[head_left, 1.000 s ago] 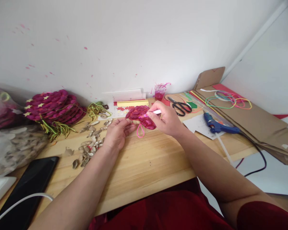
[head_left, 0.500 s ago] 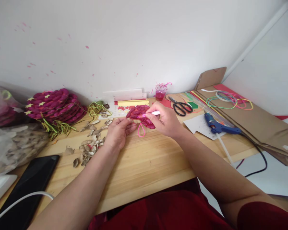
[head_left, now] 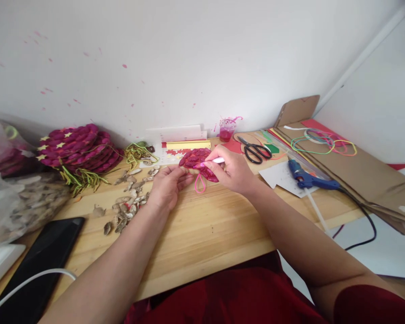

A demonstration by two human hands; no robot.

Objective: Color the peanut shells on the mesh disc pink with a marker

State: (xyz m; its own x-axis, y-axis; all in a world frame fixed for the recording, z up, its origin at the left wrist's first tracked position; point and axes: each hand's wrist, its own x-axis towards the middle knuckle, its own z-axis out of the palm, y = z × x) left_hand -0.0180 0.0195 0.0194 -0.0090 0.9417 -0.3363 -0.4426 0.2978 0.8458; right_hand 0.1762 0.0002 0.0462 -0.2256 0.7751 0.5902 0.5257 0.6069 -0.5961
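Observation:
In the head view, a disc of magenta-painted nut shells (head_left: 193, 157) lies at the middle of the table, with a pink cord loop (head_left: 200, 184) sticking out at its near edge. My left hand (head_left: 170, 182) pinches the disc's left edge between thumb and fingers. Closed round a white paintbrush (head_left: 218, 160) is my right hand (head_left: 232, 170), its pink-stained fingertips over the disc. The brush's tip is against the painted shells, partly covered by my fingers. Behind the disc are a yellow strip (head_left: 188, 145) and small red stars (head_left: 175, 152).
Loose shells (head_left: 131, 202) are scattered left of my left hand. Farther left are stacked magenta discs with stars (head_left: 77, 150) and a black phone (head_left: 43, 256). A cup of pink paint (head_left: 227, 134), scissors (head_left: 253, 150), a blue glue gun (head_left: 308, 178) and cardboard (head_left: 367, 173) are right.
My right hand and the brush shift very slightly over the disc. The left hand keeps its hold on the edge. The whole view has moved a little.

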